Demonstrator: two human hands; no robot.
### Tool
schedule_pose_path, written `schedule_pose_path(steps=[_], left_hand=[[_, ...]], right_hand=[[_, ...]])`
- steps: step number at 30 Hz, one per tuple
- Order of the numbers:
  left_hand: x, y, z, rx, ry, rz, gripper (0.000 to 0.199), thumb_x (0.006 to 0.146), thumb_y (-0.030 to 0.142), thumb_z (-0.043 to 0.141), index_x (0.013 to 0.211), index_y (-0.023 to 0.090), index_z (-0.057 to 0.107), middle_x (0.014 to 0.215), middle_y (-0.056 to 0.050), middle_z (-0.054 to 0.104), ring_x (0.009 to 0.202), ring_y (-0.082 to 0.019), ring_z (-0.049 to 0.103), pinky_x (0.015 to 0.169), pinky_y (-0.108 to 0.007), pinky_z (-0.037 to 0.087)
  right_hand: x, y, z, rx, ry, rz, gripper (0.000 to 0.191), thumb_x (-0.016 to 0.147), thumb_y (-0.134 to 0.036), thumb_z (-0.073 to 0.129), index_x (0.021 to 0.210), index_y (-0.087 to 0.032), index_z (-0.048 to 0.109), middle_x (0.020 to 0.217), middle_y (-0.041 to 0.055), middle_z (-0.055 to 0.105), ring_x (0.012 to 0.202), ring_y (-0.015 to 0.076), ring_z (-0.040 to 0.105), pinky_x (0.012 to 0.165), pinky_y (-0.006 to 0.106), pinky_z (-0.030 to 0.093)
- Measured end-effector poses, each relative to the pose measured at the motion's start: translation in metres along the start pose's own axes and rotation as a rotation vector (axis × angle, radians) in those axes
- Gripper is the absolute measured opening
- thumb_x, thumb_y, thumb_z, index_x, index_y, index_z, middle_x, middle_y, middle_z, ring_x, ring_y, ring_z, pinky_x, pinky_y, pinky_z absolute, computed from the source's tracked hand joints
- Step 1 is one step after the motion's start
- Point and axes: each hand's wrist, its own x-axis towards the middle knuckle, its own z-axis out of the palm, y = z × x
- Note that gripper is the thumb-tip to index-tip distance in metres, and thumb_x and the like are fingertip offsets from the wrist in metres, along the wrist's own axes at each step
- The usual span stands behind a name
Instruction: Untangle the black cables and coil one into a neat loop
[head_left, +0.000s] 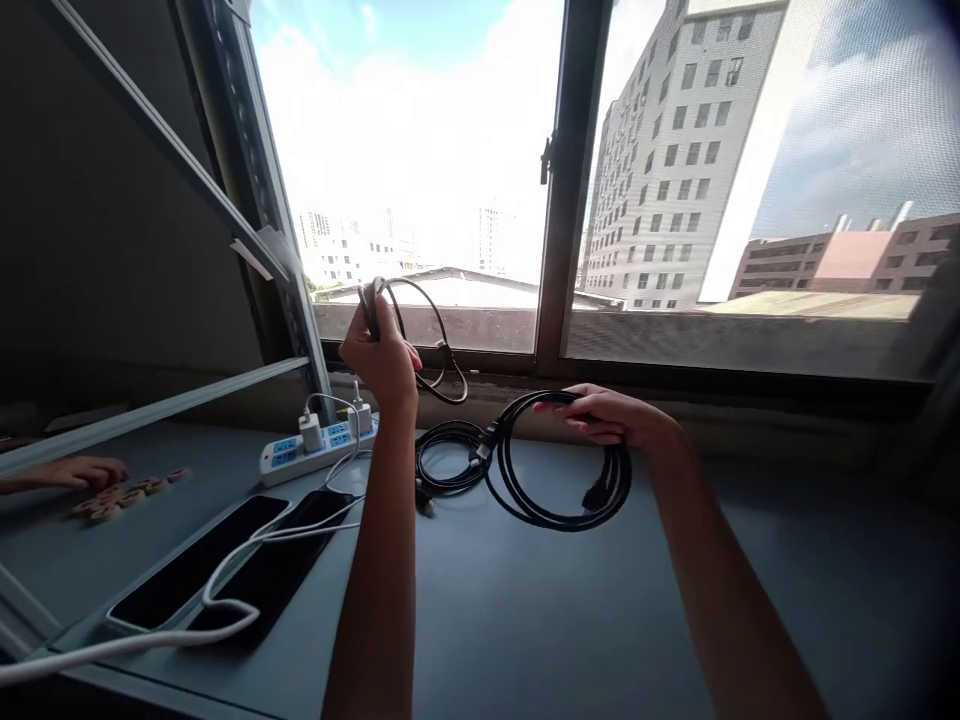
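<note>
Raised in front of the window, my left hand (384,345) is closed on a thin dark cable (442,345), whose loop hangs down to the right of the wrist. My right hand (604,412) grips the top of a thick black coiled cable (551,522) with a plug at its lower right inside edge and a connector at its left. Another black coiled cable (450,488) lies on the grey table (540,620) between my hands, close to the coil in my right hand. Whether the two coils touch, I cannot tell.
A white power strip (300,462) with two chargers stands behind two dark phones (202,560), and a white cable (247,545) crosses them. At the far left, another person's hand (90,470) touches small wooden-looking pieces (124,498) beyond a metal frame (150,412). The window (551,250) borders the back.
</note>
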Motion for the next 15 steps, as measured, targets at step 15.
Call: schedule_pose_path(steps=[15], left_hand=[[-0.004, 0.026, -0.013, 0.142, -0.060, 0.100, 0.027, 0.089, 0.033, 0.047, 0.102, 0.016, 0.064, 0.041, 0.007, 0.035, 0.033, -0.007, 0.035, 0.034, -0.021, 0.028]], right_hand=[[0.130, 0.080, 0.123, 0.205, 0.382, 0.022, 0.034, 0.089, -0.034, 0.047, 0.117, -0.015, 0.049, 0.109, 0.0079, 0.055, 0.087, 0.0156, 0.058, 0.072, 0.033, 0.051]])
